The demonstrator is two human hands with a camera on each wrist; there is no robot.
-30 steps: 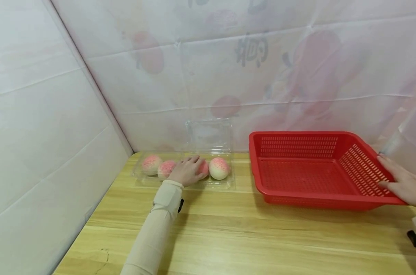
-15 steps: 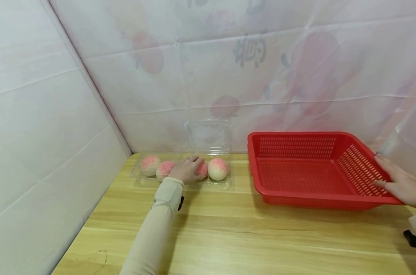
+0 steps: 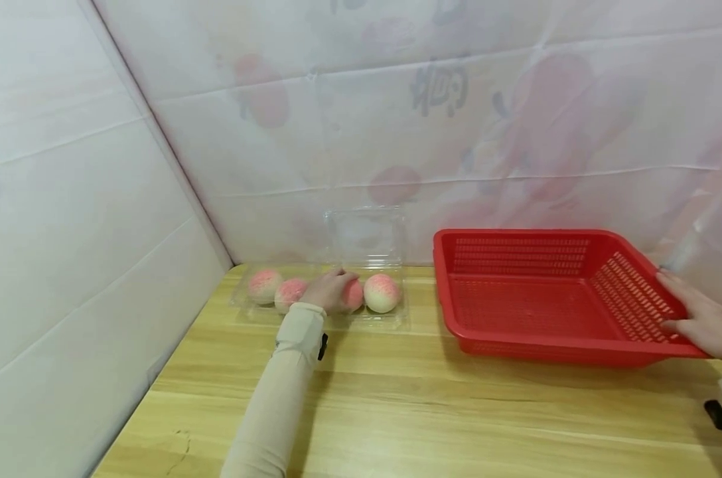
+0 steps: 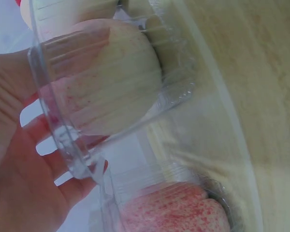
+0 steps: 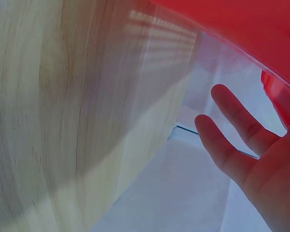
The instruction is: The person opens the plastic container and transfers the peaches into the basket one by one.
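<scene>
In the head view my left hand (image 3: 327,292) reaches into a clear plastic box (image 3: 391,321) and grips a pink-and-white peach-shaped bun (image 3: 354,297). Through the box's wall, the left wrist view shows thumb and fingers around this bun (image 4: 121,82). Another peach-shaped bun (image 3: 381,293) sits just to its right. My right hand (image 3: 709,324) holds the right rim of a red plastic basket (image 3: 522,345), thumb on the inner side. Beyond the rim, in the right wrist view, two fingers of that hand (image 5: 275,179) stretch outside the basket.
The box's clear lid (image 3: 365,239) stands raised at the back. To the left, two more buns, one speckled pink (image 3: 265,286), lie in clear plastic. A pale printed sheet (image 3: 337,139) hangs behind the wooden table (image 3: 397,411).
My left hand has drawn its fingers in a little around the bun, and its forearm has shifted slightly right. The right hand keeps its place on the basket rim.
</scene>
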